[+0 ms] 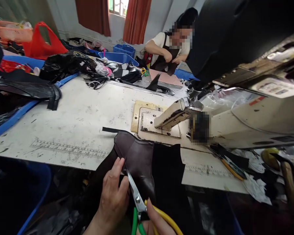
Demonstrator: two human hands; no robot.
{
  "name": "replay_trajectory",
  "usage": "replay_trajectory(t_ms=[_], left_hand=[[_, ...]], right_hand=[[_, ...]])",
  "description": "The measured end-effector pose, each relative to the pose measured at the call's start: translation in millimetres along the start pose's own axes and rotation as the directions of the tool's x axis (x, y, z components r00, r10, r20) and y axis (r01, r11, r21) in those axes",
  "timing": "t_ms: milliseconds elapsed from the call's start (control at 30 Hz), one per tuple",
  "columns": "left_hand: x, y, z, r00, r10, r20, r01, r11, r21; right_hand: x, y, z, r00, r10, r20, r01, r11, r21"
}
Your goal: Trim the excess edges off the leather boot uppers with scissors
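Observation:
A dark brown leather piece (137, 156) with black fabric (168, 169) attached hangs over the table's front edge. My left hand (114, 195) pinches the leather's left edge, fingers closed on it. My right hand (156, 222), only partly in view at the bottom, grips scissors (137, 195) with yellow and green handles. The scissor blades point up at the leather, right beside my left fingertips.
A sewing machine (235, 107) stands on the white worktable (75, 114), its metal plate (147, 120) just behind the leather. Black material scraps (63, 65) and blue bins (123, 50) lie at the back. Another person (169, 49) works at the far side. More scissors and scraps (232, 166) lie right.

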State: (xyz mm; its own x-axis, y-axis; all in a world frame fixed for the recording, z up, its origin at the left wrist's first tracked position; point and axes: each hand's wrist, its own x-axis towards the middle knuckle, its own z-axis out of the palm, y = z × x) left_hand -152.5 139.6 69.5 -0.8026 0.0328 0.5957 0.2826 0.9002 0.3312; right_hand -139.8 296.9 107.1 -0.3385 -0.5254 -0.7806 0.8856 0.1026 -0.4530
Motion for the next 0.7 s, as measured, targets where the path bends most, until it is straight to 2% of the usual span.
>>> replay_trajectory(t_ms=[67,133,233,333,400,533,700], left_hand=[[-1,0,-0.4,1.000,0.014,0.005,-0.014,1.000,0.015],[3,-2,-6.7,0.996,-0.052,0.066,0.053,0.998,-0.018],[11,-4,-20.4,0.957,-0.208,0.202,0.237,0.963,-0.130],[16,-3,-27.3,0.926,-0.296,0.235,0.348,0.909,-0.229],[16,-1,-26.4,0.925,-0.310,0.221,0.361,0.897,-0.254],[14,2,-22.0,0.929,-0.310,0.203,0.357,0.896,-0.263],[14,3,-24.8,0.926,-0.308,0.220,0.361,0.892,-0.270]], right_hand=[[-1,-3,8,0.996,0.092,-0.004,-0.091,0.988,0.123],[-4,-11,10,0.987,0.162,0.013,-0.162,0.973,0.163],[-9,-22,2,0.985,0.163,0.057,-0.168,0.981,0.100],[-8,-23,-11,0.976,0.183,0.117,-0.191,0.980,0.057],[-3,-20,-18,0.980,0.159,0.116,-0.167,0.985,0.054],[6,-13,-22,0.995,0.035,0.095,-0.040,0.998,0.047],[9,-14,-23,0.985,-0.015,0.171,0.007,0.999,0.047]])
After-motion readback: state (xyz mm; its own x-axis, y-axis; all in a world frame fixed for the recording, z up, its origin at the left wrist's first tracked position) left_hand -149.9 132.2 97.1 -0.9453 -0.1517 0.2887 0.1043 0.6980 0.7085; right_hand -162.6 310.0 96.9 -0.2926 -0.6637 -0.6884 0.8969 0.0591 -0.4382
